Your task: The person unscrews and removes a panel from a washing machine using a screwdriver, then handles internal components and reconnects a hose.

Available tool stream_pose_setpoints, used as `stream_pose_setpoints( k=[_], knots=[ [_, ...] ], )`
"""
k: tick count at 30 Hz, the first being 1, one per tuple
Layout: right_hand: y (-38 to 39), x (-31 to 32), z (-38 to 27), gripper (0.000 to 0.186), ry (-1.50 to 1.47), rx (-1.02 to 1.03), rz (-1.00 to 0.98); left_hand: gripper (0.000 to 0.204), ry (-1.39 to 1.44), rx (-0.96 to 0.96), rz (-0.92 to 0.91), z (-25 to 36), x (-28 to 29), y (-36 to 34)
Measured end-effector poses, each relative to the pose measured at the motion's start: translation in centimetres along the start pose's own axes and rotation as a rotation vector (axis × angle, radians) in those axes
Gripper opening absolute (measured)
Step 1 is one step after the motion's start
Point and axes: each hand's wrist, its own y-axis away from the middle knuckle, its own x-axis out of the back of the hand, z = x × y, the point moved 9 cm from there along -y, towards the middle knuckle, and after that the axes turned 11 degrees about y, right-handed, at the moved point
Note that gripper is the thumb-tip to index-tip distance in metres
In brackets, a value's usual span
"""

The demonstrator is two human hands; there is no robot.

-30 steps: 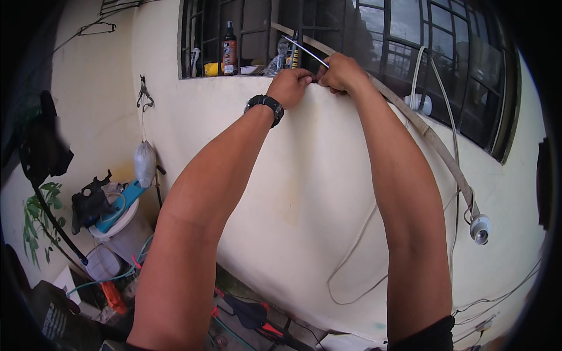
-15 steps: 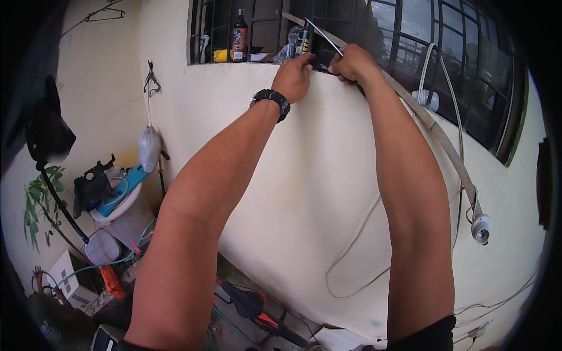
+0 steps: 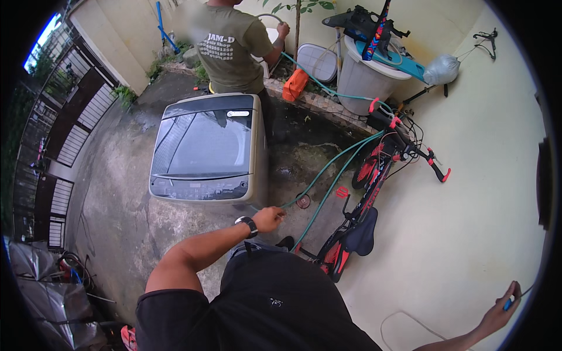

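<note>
My left hand [image 3: 269, 219], wearing a black watch, is in front of my body, fingers loosely bent and apart, near a green hose [image 3: 313, 193] and the lid side of a grey top-load washing machine [image 3: 202, 149]. My right hand [image 3: 503, 303] is at the lower right beside the cream wall, gripping a screwdriver by its blue handle [image 3: 507, 305], the thin shaft pointing right. A black and red bicycle [image 3: 357, 231] lies along the wall between my two hands.
A person in an olive shirt [image 3: 228, 64] holds a hose behind the machine. A bin [image 3: 366, 93], orange item [image 3: 295, 85] and plant [image 3: 298, 9] line the back wall. A gate [image 3: 79, 117] is at left, foil-covered items [image 3: 44, 281] below it, a hanging bag [image 3: 439, 70] upper right.
The view has swung from the barred window down to the yard, machine and co-worker. My hands have left the window ledge and moved apart; my right still grips the screwdriver.
</note>
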Motion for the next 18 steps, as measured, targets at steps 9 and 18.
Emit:
stream_pose_setpoints(
  k=[9, 18],
  knots=[
    [52.1, -25.8, -35.7, 0.037, -1.019, -0.120, -1.992, 0.022, 0.177, 0.269, 1.106, -18.9, 22.0, 24.9],
    [54.9, -15.1, -53.7, 0.053, -0.645, 0.555, -2.198, 0.038, 0.054, -0.160, 0.503, -8.3, 22.8, 17.1]
  ],
)
